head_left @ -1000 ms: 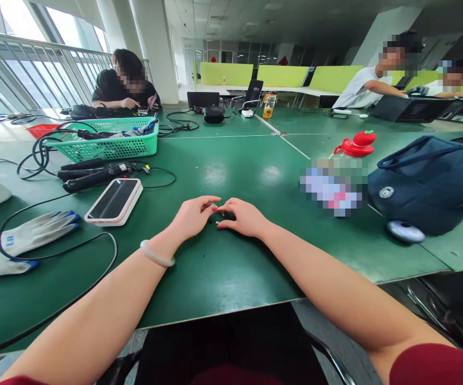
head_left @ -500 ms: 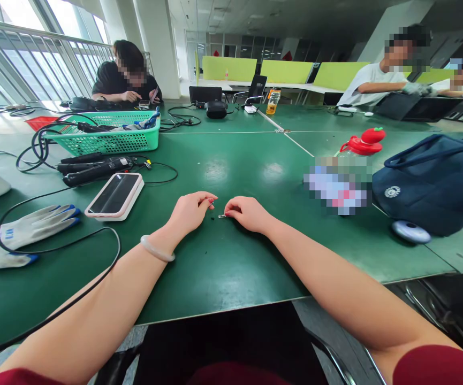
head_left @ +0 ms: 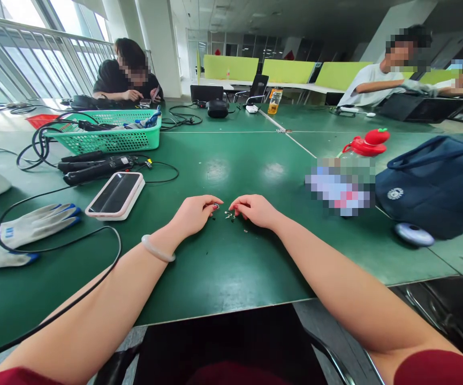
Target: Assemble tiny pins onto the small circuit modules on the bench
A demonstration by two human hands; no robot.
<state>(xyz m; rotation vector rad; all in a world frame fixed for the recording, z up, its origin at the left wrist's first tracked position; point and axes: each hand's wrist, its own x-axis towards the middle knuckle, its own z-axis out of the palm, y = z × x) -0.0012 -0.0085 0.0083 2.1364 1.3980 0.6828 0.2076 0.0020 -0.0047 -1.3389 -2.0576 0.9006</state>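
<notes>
My left hand (head_left: 194, 214) rests on the green table (head_left: 223, 267) with its fingers curled and thumb and forefinger pinched together; a pale bangle sits on the wrist. My right hand (head_left: 256, 210) lies close beside it, fingers also curled with the tips together. Between the two sets of fingertips lie a few tiny metal parts (head_left: 228, 215) and dark specks on the tabletop. Anything inside either pinch is too small to make out.
A phone in a pink case (head_left: 114, 195) and white work gloves (head_left: 22, 232) lie to the left, with a black cable looping past. Behind them stands a green basket (head_left: 106, 138). A blue bag (head_left: 435, 182) and red-lidded bottle (head_left: 362, 145) sit right. Other people sit at the far side.
My hands drew apart and have come closer again. The small metal piece at my right fingertips half a second ago now lies with other tiny bits on the table between the hands.
</notes>
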